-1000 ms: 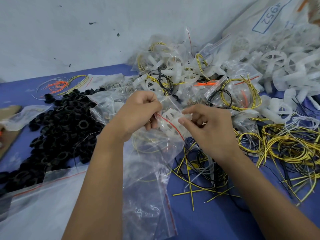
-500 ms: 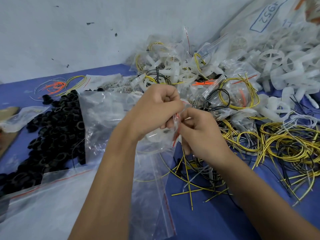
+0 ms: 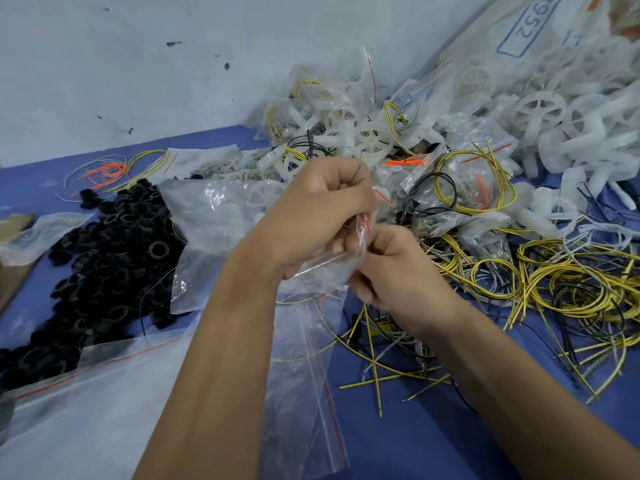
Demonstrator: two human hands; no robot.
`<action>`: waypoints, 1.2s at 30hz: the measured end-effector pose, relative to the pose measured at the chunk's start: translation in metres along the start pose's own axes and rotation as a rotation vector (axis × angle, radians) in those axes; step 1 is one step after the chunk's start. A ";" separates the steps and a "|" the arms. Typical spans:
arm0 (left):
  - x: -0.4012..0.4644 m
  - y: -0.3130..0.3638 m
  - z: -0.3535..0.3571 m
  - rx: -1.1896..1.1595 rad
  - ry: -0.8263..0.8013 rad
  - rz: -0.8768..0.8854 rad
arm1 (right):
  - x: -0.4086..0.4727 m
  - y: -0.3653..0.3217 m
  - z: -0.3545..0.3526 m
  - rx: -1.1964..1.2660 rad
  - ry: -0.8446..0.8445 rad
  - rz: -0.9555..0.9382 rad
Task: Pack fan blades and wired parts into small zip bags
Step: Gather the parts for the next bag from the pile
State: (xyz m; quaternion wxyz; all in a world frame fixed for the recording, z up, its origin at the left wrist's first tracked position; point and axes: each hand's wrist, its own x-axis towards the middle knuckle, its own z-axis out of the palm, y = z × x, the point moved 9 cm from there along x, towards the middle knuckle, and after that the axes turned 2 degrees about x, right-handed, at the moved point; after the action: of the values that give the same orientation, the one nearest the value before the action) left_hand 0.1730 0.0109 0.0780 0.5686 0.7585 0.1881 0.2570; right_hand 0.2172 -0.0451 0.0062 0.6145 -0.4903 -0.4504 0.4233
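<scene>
Head view: my left hand (image 3: pixel 320 216) & right hand (image 3: pixel 398 271) meet mid-frame, both curled tight on one small zip bag (image 3: pixel 332 271). Left fingers pinch its top edge by the red zip strip; right fingers grip the same edge just beside, knuckles nearly touching. Can't tell what's inside, plastic's crumpled & half hidden by my hands. Black rings (image 3: pixel 114 244) piled at left on the blue surface (image 3: pixel 433 438). Loose yellow wires (image 3: pixel 571 282) tangled at right, some cut ends lying lower center. White fan blades (image 3: pixel 568 126) heaped upper right, filled bags (image 3: pixel 460 188) stacked w/ them just above my hands. Empty zip bags (image 3: pixel 298 393) lie flat under my left forearm, a bigger one at lower left. Orange wire bits (image 3: pixel 104 171) far left by the wall (image 3: pixel 121 64).
</scene>
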 end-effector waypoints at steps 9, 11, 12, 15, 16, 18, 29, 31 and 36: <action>0.000 -0.015 -0.048 0.036 0.274 -0.028 | -0.014 -0.048 -0.038 -0.529 0.414 -0.414; -0.002 -0.021 -0.056 0.072 0.343 -0.046 | -0.018 -0.054 -0.051 -0.764 0.539 -0.443; -0.003 -0.025 -0.058 0.093 0.366 -0.058 | -0.016 -0.053 -0.053 -0.888 0.550 -0.414; -0.001 -0.035 -0.059 0.132 0.402 -0.075 | -0.002 -0.027 -0.055 -1.142 0.425 -0.130; 0.000 -0.039 -0.059 0.134 0.402 -0.079 | 0.001 -0.019 -0.054 -1.186 0.380 -0.063; 0.002 -0.046 -0.055 0.138 0.389 -0.087 | 0.004 -0.013 -0.052 -1.197 0.324 -0.054; 0.003 -0.097 -0.046 0.453 0.380 -0.144 | 0.009 -0.001 -0.052 -1.025 0.124 0.048; 0.003 -0.102 -0.050 0.475 0.399 -0.167 | 0.005 -0.009 -0.062 -0.953 0.298 -0.005; 0.002 -0.100 -0.055 0.380 0.399 -0.161 | -0.002 -0.023 -0.077 -0.221 0.537 -0.150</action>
State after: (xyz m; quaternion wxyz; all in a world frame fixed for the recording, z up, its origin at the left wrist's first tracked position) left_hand 0.1422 0.0821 -0.0057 0.3864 0.7687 0.4005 0.3153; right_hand 0.2932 -0.0679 0.0198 0.6841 -0.6140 -0.3501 0.1801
